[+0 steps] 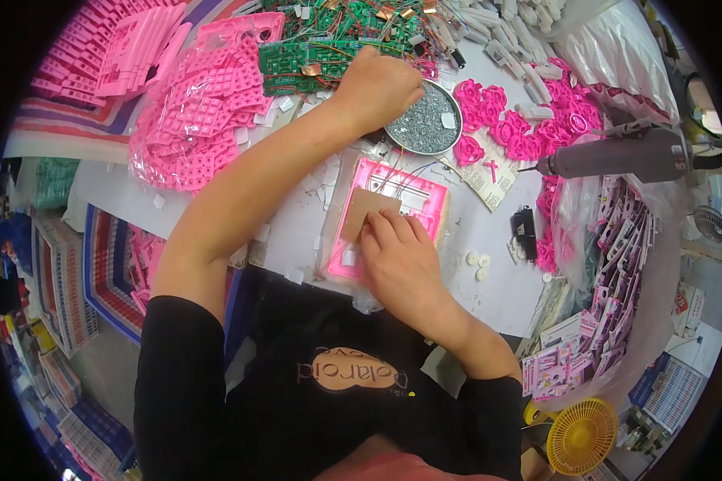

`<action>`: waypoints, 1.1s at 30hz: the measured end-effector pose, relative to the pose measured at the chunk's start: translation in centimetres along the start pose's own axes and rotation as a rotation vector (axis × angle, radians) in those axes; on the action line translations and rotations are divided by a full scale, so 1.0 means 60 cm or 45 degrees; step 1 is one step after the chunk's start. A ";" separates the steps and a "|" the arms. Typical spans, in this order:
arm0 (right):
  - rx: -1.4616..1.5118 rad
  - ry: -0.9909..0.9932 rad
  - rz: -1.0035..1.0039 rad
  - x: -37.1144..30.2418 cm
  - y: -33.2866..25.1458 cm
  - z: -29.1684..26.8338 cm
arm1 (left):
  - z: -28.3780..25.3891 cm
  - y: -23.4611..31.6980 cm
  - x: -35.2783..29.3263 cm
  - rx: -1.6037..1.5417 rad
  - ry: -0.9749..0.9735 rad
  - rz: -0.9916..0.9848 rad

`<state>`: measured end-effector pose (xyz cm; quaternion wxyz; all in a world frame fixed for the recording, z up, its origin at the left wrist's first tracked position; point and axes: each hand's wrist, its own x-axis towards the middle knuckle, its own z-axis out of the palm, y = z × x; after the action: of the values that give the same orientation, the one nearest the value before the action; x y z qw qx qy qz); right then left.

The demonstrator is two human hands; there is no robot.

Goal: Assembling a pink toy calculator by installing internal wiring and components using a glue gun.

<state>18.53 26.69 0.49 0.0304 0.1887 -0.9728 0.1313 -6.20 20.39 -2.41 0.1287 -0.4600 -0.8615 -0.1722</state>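
A pink plastic casing (435,195) lies on the table in front of me, its inside facing up, with thin wires and a silver strip in it. Over its left half sits a piece of brown cardboard (369,210). My right hand (399,252) grips this cardboard at its lower right edge. Farther off, my left hand (377,90) is at the left rim of a round metal tray (429,120) full of small silvery parts. Its fingers are curled and their tips hidden. Green circuit boards (297,68) with wires are heaped just beyond that hand.
Bagged pink keypad parts (200,120) lie at left. Pink rings (529,132) are strewn at right, below white plastic pieces (505,60). A grey electric screwdriver (610,159) juts in from the right, above a black box (524,232) and several white discs (480,260).
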 end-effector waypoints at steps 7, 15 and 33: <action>0.116 0.096 -0.042 -0.012 0.010 0.010 | -0.128 0.107 -0.237 -0.848 -0.312 -0.291; 0.613 0.294 -0.200 -0.014 0.104 -0.071 | -0.107 0.142 -0.306 -0.480 -0.176 -0.137; 2.245 0.775 -0.101 0.059 0.064 -0.063 | -0.090 0.155 -0.327 -0.670 -0.101 -0.315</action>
<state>13.85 29.87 3.60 0.1342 0.1340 -0.4647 0.8649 12.59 8.31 -3.33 -0.0507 -0.3755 -0.8411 -0.3860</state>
